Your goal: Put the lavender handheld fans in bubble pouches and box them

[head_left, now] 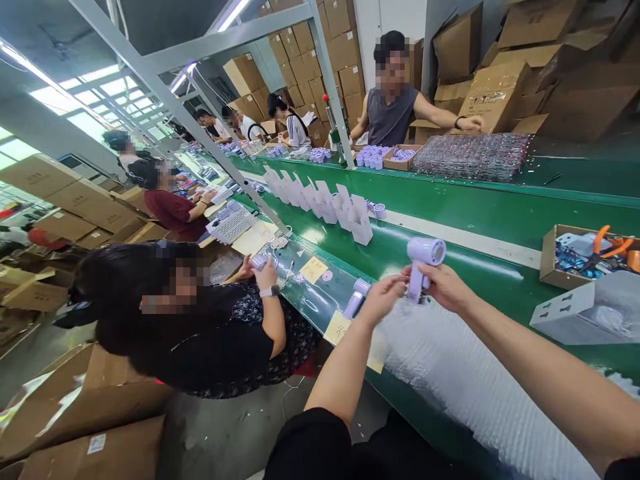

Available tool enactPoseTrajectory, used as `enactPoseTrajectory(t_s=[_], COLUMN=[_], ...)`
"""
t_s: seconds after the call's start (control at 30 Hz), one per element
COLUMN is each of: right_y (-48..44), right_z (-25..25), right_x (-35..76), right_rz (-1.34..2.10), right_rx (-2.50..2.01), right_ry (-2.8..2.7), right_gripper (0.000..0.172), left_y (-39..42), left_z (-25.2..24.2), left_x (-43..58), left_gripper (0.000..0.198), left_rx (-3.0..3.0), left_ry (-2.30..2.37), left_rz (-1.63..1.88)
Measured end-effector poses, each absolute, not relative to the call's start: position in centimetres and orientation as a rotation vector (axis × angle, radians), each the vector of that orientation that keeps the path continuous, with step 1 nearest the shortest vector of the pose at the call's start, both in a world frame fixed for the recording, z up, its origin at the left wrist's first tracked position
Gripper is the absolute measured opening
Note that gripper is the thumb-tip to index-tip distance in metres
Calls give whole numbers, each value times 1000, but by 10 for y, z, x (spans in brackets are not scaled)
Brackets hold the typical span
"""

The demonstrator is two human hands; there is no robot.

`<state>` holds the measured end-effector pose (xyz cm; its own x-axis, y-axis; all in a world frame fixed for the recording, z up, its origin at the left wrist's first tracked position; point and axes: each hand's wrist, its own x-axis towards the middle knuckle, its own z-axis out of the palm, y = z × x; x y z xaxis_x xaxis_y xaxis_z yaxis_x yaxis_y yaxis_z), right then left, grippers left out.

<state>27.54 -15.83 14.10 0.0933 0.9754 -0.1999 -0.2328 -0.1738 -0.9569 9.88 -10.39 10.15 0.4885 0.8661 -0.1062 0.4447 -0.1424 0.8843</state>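
A light purple handheld fan (420, 252) is held upright over the green work surface, its round head pointing right. My right hand (447, 285) is closed around its handle from the right. From the left, my left hand (384, 297) has its fingers pressed together against the handle's side; the exact contact is partly hidden. Below both hands lies a long row of translucent white plastic sleeves (450, 363). A second purple fan (357, 297) rests on the bench just left of my left hand, beside a yellow paper note (337, 327).
Open white boxes (361, 221) stand in a row along the green belt (450, 213). On the right are a carton of tools (555, 257) and a white bin (563, 310). A co-worker (200, 327) sits close on my left; another person (393, 107) stands across the belt.
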Motion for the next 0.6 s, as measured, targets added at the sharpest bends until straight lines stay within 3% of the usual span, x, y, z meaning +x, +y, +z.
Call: enactPoseTrajectory(t_s=[0.1, 0.23, 0.47, 0.6], right_y=[-198, -265, -395, -470], right_z=[160, 165, 151, 153], right_x=[292, 314, 332, 352], right_rz=[1375, 1486, 1209, 918], right_rx=[-1223, -1201, -1455, -1370], right_ry=[-673, -439, 117, 225], right_gripper=[36, 39, 30, 32], left_y=[-110, -134, -155, -178], left_z=[85, 46, 37, 66], left_x=[57, 11, 6, 52], left_gripper=[31, 9, 25, 31], left_rx=[1731, 1758, 1976, 2295], left_ry=[1458, 1615, 1679, 1368], left_rz=[413, 190, 93, 436])
